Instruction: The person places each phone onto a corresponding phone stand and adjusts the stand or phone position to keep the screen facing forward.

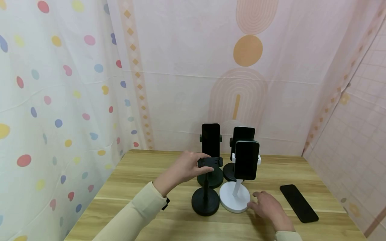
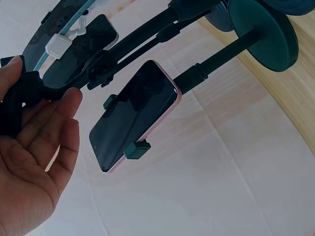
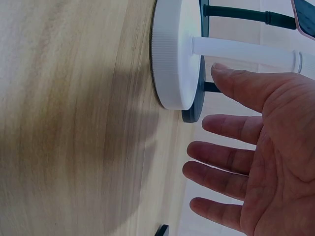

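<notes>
My left hand [image 1: 187, 166] grips the empty holder [image 1: 210, 162] at the top of a black phone stand [image 1: 205, 203], thumb on the near side and fingers behind. In the left wrist view the fingers of the left hand [image 2: 34, 172] bend around the holder's back. To the right stands a white phone stand [image 1: 231, 202] carrying a dark phone [image 1: 246, 161]. Close to its round base hovers my right hand [image 1: 267, 207]; the right wrist view shows that hand [image 3: 283, 152] with spread, fairly straight fingers and nothing in them.
Behind, a dark green stand [image 1: 217, 180] holds a pink-edged phone [image 2: 135, 115]. Another black stand [image 1: 228, 172] with a phone [image 1: 243, 134] is partly hidden by the white one. A black phone [image 1: 298, 203] lies flat on the wooden table [image 1: 144, 214] at right. Curtains [image 1: 181, 100] hang around the table.
</notes>
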`<state>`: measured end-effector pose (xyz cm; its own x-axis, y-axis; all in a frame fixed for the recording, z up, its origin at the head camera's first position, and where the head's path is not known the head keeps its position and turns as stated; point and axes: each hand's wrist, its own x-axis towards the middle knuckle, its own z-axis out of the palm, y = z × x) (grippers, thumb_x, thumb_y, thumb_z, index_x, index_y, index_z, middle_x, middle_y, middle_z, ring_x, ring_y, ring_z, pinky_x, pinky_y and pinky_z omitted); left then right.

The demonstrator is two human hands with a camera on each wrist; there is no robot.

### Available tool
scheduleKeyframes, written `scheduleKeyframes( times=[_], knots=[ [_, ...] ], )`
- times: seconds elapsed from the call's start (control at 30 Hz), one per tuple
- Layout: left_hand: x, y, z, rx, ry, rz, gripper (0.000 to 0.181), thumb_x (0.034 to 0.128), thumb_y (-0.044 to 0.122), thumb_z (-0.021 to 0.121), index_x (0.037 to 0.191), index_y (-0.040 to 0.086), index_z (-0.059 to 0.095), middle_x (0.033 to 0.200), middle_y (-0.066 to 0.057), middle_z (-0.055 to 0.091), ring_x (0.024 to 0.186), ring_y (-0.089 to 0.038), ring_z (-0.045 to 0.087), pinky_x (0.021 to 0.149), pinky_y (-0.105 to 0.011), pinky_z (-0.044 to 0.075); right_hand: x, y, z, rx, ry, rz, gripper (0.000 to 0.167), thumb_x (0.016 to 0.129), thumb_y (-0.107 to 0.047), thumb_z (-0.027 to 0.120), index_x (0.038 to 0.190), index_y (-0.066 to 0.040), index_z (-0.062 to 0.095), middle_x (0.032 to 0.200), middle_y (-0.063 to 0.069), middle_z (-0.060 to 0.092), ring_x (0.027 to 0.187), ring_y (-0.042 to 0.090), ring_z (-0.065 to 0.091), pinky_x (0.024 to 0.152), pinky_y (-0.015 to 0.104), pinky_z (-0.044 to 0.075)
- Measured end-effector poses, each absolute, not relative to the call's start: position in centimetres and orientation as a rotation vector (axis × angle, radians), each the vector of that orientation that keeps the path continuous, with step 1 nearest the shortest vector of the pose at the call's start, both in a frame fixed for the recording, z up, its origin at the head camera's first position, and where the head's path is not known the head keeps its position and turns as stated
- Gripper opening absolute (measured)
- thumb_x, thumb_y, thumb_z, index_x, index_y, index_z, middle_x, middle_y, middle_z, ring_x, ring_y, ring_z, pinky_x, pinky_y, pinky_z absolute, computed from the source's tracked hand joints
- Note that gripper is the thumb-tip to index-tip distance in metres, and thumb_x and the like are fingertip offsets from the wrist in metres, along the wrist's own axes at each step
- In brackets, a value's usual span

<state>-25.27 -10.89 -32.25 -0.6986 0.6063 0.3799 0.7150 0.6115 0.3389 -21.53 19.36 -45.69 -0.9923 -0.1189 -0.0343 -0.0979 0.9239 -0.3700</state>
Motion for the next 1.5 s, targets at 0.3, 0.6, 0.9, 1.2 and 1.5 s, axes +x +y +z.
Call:
scheduleKeyframes(
  times=[0.3,0.6,0.9,1.2,1.5],
  knots=[
    [-25.2,-10.9,-32.9,-1.152,-2.484,-0.609,0.042,0.09,0.03,0.075,0.122,0.003,0.069,0.105,-0.011,0.074,0.079,-0.015,0.071,0.08,-0.033,0.056,-21.6,19.5,-45.8,-0.18,3.025,-0.563,0.05,0.089,-0.03,0.073,0.118,0.009,0.064,0.108,0.025,0.064,0.098,0.041,0.062,0.086,0.056,0.049],
    [-25.0,-10.9,-33.5,-1.167,-2.408,-0.501,0.044,0.0906,0.03,0.074,0.124,0.002,0.068,0.112,-0.012,0.072,0.086,-0.02,0.072,0.076,-0.033,0.057,-21.7,19.4,-45.8,-0.173,3.028,-0.57,0.047,0.089,-0.028,0.073,0.118,0.008,0.064,0.108,0.024,0.065,0.099,0.039,0.063,0.086,0.055,0.05],
    [-25.0,-10.9,-33.1,-1.148,-2.464,-0.533,0.042,0.0899,0.031,0.075,0.121,0.003,0.069,0.111,-0.011,0.072,0.088,-0.018,0.072,0.078,-0.033,0.056,-21.4,20.3,-46.0,-0.185,3.03,-0.556,0.054,0.09,-0.036,0.072,0.119,0.008,0.063,0.109,0.026,0.063,0.1,0.042,0.062,0.086,0.057,0.049],
    [-24.6,-10.6,-32.0,-1.119,-2.604,-0.494,0.045,0.0928,0.036,0.07,0.125,0.005,0.067,0.116,-0.01,0.071,0.099,-0.021,0.07,0.086,-0.037,0.054,-21.7,21.5,-45.8,-0.159,3.047,-0.548,0.053,0.091,-0.034,0.07,0.121,0.008,0.062,0.113,0.028,0.063,0.106,0.047,0.06,0.089,0.059,0.047],
    [-24.5,-10.4,-32.0,-1.113,-2.616,-0.531,0.048,0.0922,0.038,0.07,0.127,0.005,0.066,0.117,-0.01,0.071,0.1,-0.021,0.069,0.087,-0.037,0.054,-21.5,23.3,-45.3,-0.15,3.039,-0.557,0.051,0.093,-0.032,0.068,0.121,0.011,0.062,0.119,0.031,0.061,0.111,0.049,0.057,0.093,0.06,0.044]
  ],
)
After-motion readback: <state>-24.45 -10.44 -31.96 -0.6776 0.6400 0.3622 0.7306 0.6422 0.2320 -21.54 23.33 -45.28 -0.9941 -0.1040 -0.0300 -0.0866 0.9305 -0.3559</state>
